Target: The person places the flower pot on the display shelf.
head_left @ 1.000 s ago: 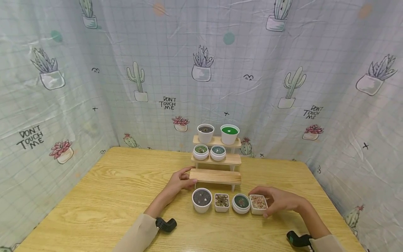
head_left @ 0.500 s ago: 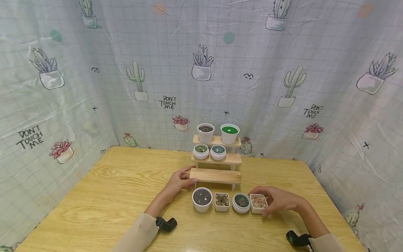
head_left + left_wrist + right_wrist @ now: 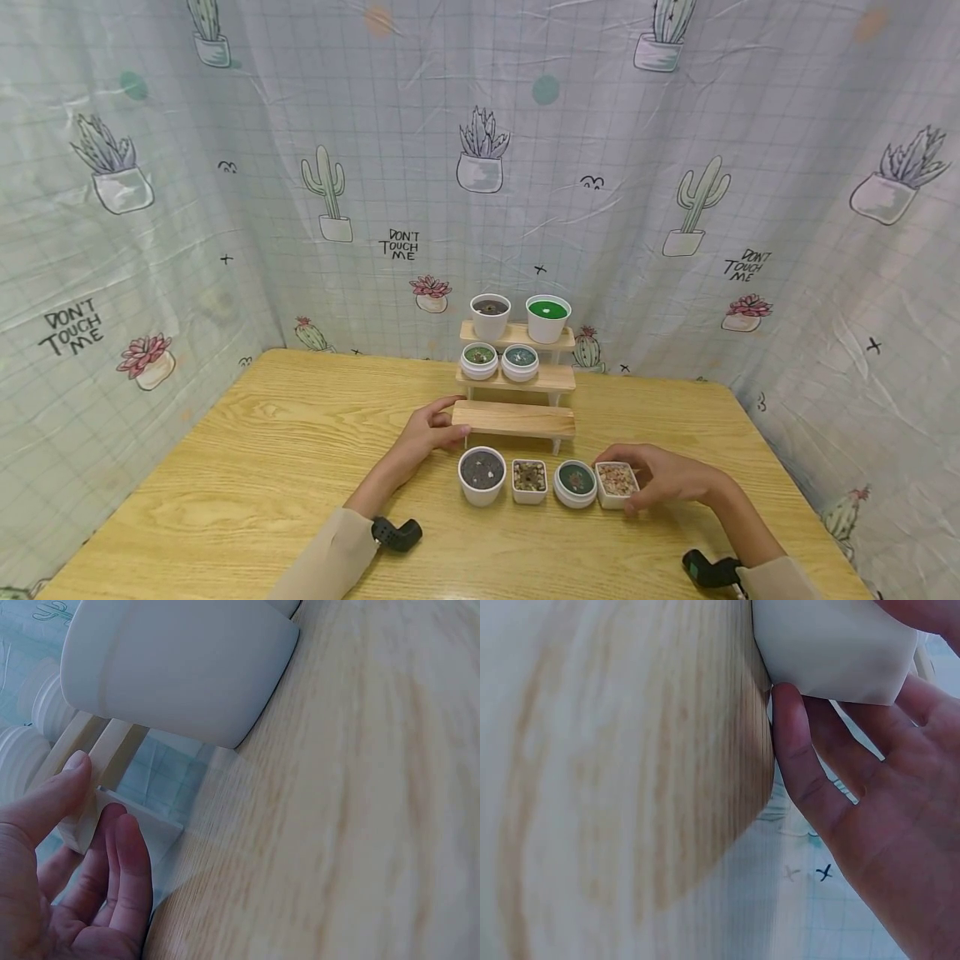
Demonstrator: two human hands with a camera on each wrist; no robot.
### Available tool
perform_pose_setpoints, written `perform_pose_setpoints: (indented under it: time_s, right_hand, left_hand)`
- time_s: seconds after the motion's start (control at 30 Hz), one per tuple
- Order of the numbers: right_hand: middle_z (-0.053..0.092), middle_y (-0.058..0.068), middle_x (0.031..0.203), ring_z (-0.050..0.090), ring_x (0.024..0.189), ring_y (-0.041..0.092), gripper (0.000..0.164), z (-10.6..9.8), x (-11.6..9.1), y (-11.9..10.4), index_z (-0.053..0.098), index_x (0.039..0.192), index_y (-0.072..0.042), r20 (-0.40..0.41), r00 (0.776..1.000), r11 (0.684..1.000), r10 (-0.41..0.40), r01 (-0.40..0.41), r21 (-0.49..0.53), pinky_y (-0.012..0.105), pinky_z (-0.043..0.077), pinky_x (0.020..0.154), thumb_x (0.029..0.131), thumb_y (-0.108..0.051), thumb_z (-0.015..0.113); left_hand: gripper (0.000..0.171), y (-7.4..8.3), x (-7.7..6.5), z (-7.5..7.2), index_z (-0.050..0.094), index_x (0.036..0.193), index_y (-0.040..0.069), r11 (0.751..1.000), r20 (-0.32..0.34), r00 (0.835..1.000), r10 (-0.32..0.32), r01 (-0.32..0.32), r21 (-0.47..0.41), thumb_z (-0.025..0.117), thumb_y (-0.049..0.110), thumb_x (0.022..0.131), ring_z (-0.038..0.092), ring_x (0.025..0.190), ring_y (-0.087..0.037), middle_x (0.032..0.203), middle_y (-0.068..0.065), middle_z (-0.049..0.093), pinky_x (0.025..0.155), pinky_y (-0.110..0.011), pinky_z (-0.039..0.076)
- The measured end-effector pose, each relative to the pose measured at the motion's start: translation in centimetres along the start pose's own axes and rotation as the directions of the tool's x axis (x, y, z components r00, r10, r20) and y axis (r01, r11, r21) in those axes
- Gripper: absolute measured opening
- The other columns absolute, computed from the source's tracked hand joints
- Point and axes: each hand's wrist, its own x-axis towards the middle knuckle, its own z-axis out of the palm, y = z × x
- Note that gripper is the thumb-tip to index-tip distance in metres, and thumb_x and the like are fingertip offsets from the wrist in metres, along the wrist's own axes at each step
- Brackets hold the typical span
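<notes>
My left hand (image 3: 422, 435) pinches the left end of the lowest board of a three-step wooden stand (image 3: 513, 419), thumb on the board and other fingers curled at its end. My right hand (image 3: 663, 477) holds a small white square pot of pinkish pebbles (image 3: 617, 481), thumb in front and fingers behind. In the right wrist view the pot's white wall (image 3: 832, 652) sits between thumb and fingers, close to the table. Left of it stand a round pot with dark green fill (image 3: 575, 482), a square pebble pot (image 3: 528, 479) and a taller round pot with grey fill (image 3: 482, 475).
On the stand's top step are a grey-filled pot (image 3: 490, 317) and a green-filled pot (image 3: 548, 318). Two low round pots, one green (image 3: 478, 360) and one bluish (image 3: 520, 362), occupy the middle step. A cactus-print curtain (image 3: 420, 192) surrounds the wooden table (image 3: 300, 433).
</notes>
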Motion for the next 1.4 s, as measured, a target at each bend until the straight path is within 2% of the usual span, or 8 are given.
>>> perform_pose_setpoints:
  time_s: [0.53, 1.03, 1.23, 1.4]
  right_hand:
    - [0.055, 0.021, 0.138, 0.060, 0.117, 0.011, 0.057, 0.0, -0.2, -0.2, 0.055, 0.141, -0.005, 0.015, 1.000, 1.000, -0.013, 0.013, 0.018, 0.023, 0.050, 0.097, 0.088, -0.008, 0.077]
    - [0.052, 0.019, 0.145, 0.053, 0.126, 0.005, 0.057, -0.4, -0.5, -0.6, 0.055, 0.143, -0.008, -0.035, 0.999, 0.998, 0.020, -0.023, -0.062, 0.022, 0.045, 0.098, 0.090, -0.015, 0.076]
    - [0.051, 0.021, 0.146, 0.051, 0.126, 0.002, 0.058, -0.5, -0.6, -0.8, 0.052, 0.144, -0.005, -0.033, 0.999, 0.999, 0.007, -0.009, -0.052, 0.020, 0.045, 0.099, 0.091, -0.014, 0.074]
    - [0.048, 0.027, 0.146, 0.055, 0.123, 0.004, 0.061, -0.6, -0.8, -1.2, 0.048, 0.146, 0.003, -0.029, 1.000, 1.000, -0.011, 0.011, -0.004, 0.022, 0.048, 0.098, 0.092, -0.010, 0.072]
  left_hand:
    - [0.072, -0.1, 0.0, 0.1, 0.045, 0.155, 0.010, 1.000, -0.003, 1.000, -0.002, 0.002, 0.000, 0.079, 0.018, 0.092, 0.070, 0.087, -0.014, 0.087, -0.001, 0.067, 0.081, -0.033, 0.063]
    - [0.073, 0.0, 0.0, 0.1, 0.045, 0.155, 0.008, 1.000, -0.003, 1.000, 0.004, -0.004, -0.006, 0.080, 0.018, 0.092, 0.070, 0.087, -0.013, 0.088, -0.001, 0.067, 0.081, -0.033, 0.063]
    - [0.073, 0.0, 0.0, 0.1, 0.044, 0.155, 0.008, 1.000, 0.000, 1.000, 0.008, -0.008, -0.003, 0.080, 0.018, 0.092, 0.070, 0.088, -0.013, 0.087, -0.001, 0.067, 0.082, -0.034, 0.063]
    - [0.074, 0.0, 0.0, 0.1, 0.044, 0.155, 0.008, 1.000, 0.000, 1.000, 0.008, -0.008, -0.007, 0.080, 0.017, 0.092, 0.070, 0.087, -0.013, 0.086, -0.001, 0.066, 0.081, -0.033, 0.063]
